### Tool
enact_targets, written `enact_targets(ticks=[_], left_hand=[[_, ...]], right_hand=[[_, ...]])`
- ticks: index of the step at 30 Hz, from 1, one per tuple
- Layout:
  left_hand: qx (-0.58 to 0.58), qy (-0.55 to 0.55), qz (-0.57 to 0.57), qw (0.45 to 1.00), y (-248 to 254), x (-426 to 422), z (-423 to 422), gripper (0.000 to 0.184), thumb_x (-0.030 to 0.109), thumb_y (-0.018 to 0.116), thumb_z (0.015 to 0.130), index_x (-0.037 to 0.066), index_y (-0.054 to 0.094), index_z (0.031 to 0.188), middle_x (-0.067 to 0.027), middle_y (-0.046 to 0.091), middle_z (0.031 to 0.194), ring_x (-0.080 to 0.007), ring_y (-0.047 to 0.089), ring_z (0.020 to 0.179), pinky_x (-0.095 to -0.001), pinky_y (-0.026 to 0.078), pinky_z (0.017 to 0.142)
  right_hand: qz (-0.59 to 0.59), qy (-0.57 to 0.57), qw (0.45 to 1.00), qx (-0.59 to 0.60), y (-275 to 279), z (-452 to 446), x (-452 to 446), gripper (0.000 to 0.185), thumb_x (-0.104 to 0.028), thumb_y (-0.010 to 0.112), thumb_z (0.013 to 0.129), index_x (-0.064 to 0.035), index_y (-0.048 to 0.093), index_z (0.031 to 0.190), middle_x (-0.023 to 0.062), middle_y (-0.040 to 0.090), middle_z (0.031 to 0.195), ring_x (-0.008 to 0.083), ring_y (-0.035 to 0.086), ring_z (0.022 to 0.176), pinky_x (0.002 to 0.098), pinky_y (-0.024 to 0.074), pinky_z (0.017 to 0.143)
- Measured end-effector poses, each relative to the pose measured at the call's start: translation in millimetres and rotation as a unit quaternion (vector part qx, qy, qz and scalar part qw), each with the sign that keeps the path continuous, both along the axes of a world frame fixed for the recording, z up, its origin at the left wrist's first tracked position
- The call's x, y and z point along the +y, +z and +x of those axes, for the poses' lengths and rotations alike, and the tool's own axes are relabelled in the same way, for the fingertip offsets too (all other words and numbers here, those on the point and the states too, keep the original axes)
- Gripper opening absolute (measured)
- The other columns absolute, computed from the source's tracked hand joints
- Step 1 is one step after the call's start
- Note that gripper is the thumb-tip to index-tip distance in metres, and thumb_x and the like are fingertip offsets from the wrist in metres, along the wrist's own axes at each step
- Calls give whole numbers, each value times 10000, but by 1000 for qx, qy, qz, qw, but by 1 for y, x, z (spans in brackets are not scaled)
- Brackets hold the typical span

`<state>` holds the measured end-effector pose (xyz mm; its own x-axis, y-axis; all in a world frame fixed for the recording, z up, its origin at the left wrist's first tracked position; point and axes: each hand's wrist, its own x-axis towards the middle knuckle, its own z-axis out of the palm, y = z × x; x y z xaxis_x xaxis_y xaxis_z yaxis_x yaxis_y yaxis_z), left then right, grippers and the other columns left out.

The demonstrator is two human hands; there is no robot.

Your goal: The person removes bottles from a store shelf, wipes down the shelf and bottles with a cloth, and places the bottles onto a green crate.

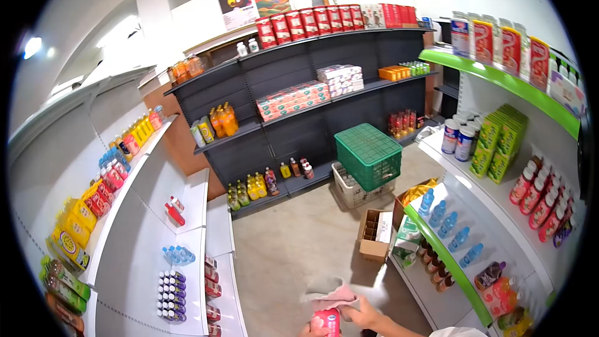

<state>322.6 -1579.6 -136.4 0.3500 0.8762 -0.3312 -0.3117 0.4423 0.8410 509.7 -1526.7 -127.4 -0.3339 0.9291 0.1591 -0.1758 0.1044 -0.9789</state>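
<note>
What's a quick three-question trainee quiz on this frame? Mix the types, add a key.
1. Which hand grips the cloth?
2. True or false: the green crate is underneath the white basket.
3. The carton on the floor is:
A) sealed
B) open-topped
C) upside down

Key:
1. The right hand.
2. False: the green crate sits on top of the white basket.
3. B.
</note>
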Motion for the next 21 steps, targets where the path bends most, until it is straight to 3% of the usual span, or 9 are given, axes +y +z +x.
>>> enact_targets(ticks=[2,5,7,10,13,16,18,20,21], left_hand=[[-10,7,-7,1000,-13,9,-10,448,253,677,827,45,515,1190,-15,603,946,-105,561,797,-271,486,652],[-29,84,27,996,-18,34,-11,369,235,605,889,59,508,1199,-12,590,987,-76,562,763,-226,485,655],[-34,181,57,981,24,66,2,341,237,564,921,54,505,1202,-19,586,999,-69,561,769,-207,475,662],[-34,214,69,974,9,125,-25,309,257,506,962,46,509,1187,-7,584,991,-71,548,823,-205,465,714],[64,333,241,910,8,189,-24,334,290,507,968,43,497,1192,-6,583,986,-78,537,851,-210,461,730],[85,276,307,907,11,233,-27,311,230,552,951,37,491,1187,-10,580,978,-97,539,840,-239,467,729],[30,165,192,967,22,248,-13,435,208,702,838,16,489,1164,-66,555,1012,-172,538,882,-302,460,773],[323,193,399,836,50,257,0,632,231,817,684,-7,474,1157,-132,502,1056,-253,511,965,-365,435,845],[325,187,371,850,39,261,3,763,265,868,566,-12,473,1156,-168,446,1086,-294,476,1039,-394,415,885]], right_hand=[[-82,43,996,1,-2,-2,21,174,-111,529,896,-35,576,1046,-48,509,678,49,439,619,235,347,530],[-77,35,996,14,-10,-16,54,197,-96,532,888,-31,577,1069,-29,535,729,51,455,650,225,375,562],[16,-31,999,21,-24,-37,70,286,-105,560,867,-13,569,1137,68,635,976,137,593,865,291,475,748],[90,-115,989,-18,-34,-70,108,295,-102,526,874,8,562,1145,88,633,1002,159,594,899,300,471,781],[135,-120,983,-28,-23,-87,152,306,-98,492,880,28,555,1152,107,631,1028,180,595,934,308,467,814],[164,-113,980,-26,-16,-85,190,320,-95,458,887,49,548,1159,126,629,1054,201,596,968,317,463,847],[174,-108,979,-22,-15,-75,212,331,-93,436,892,63,544,1164,139,628,1072,215,597,991,322,460,869],[145,-98,984,-10,-22,-63,230,343,-90,413,897,76,539,1168,152,627,1089,229,598,1014,328,458,891],[68,-80,994,14,-26,-57,241,378,-170,391,925,70,533,1181,153,625,1091,226,600,1013,332,465,881]])
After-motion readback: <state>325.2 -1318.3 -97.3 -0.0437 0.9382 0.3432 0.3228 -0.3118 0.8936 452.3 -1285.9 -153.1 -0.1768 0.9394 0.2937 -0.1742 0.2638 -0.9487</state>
